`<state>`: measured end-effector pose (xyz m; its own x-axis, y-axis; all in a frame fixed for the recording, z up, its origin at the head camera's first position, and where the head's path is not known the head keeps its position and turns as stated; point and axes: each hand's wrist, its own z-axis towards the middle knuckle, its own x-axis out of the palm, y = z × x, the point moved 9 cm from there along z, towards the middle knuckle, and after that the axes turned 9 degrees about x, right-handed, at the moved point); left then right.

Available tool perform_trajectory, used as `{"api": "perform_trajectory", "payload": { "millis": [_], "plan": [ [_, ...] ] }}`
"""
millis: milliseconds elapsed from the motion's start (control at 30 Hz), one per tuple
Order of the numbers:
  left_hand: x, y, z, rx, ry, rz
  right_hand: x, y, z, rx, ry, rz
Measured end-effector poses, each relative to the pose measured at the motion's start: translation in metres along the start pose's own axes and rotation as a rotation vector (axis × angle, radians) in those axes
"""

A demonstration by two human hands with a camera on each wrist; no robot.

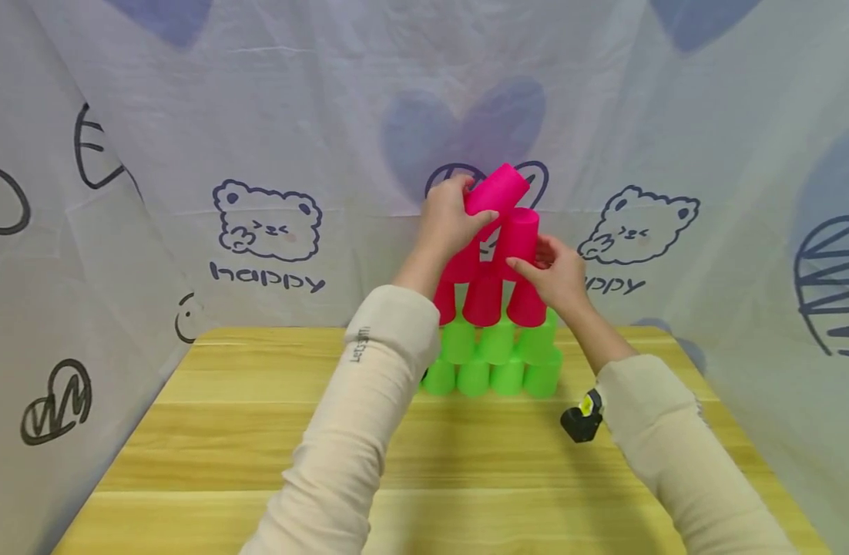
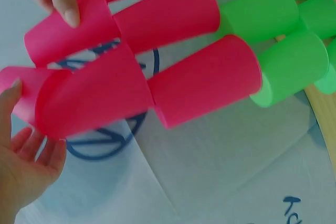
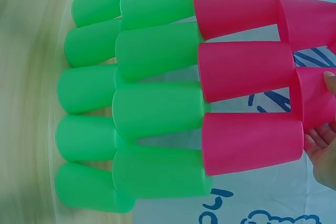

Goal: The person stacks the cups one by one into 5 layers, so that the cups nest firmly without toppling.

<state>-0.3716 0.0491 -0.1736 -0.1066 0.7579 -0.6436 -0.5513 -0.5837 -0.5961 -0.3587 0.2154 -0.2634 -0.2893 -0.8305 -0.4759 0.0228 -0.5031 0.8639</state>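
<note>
My left hand holds a tilted pink cup above the top of a cup pyramid, its thumb and fingers on the cup's sides. In the left wrist view, that cup overlaps the upper left cup of the stack. My right hand grips the upper right pink cup, which stands upside down on the row below. Three pink cups form that lower row. Beneath them stand two rows of green cups; my left sleeve hides part of these in the head view.
The pyramid stands on a wooden table near its back edge. A printed curtain hangs behind and at both sides. A small black device shows at my right cuff.
</note>
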Motion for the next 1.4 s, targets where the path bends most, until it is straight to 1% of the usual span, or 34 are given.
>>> {"api": "perform_trajectory", "payload": {
  "millis": [133,233,400,633,800,867,1000,1100,1200,1300,1400],
  "plan": [
    [0.0,0.005,0.001,-0.001,0.021,0.04,0.0,0.0,-0.001,-0.006,0.008,-0.014],
    [0.003,0.008,0.001,-0.008,0.061,0.045,0.0,0.0,-0.001,-0.007,0.009,-0.017],
    [0.009,0.007,0.002,0.014,0.104,0.061,-0.001,-0.002,-0.002,-0.01,0.008,-0.009],
    [0.015,0.008,0.003,0.033,0.105,0.041,-0.001,-0.004,-0.002,-0.006,0.011,-0.006],
    [0.017,0.01,0.003,0.04,0.095,-0.018,-0.002,-0.003,-0.002,-0.003,0.009,-0.009],
    [0.016,0.011,0.002,0.054,0.078,-0.041,-0.002,-0.003,-0.002,-0.003,0.007,-0.014],
    [0.013,0.012,0.003,0.092,0.042,-0.056,0.0,-0.003,-0.002,0.005,0.007,-0.031],
    [0.009,0.013,0.002,0.113,0.001,-0.071,0.0,-0.002,-0.001,0.004,0.008,-0.036],
    [0.002,0.012,0.003,0.146,-0.067,-0.096,0.001,-0.002,-0.001,-0.003,0.009,-0.032],
    [-0.006,0.007,0.002,0.178,-0.143,-0.128,0.0,0.0,0.0,-0.015,0.006,-0.031],
    [-0.014,0.002,0.002,0.195,-0.206,-0.162,-0.002,0.001,0.001,-0.021,0.0,-0.031]
  ]
}}
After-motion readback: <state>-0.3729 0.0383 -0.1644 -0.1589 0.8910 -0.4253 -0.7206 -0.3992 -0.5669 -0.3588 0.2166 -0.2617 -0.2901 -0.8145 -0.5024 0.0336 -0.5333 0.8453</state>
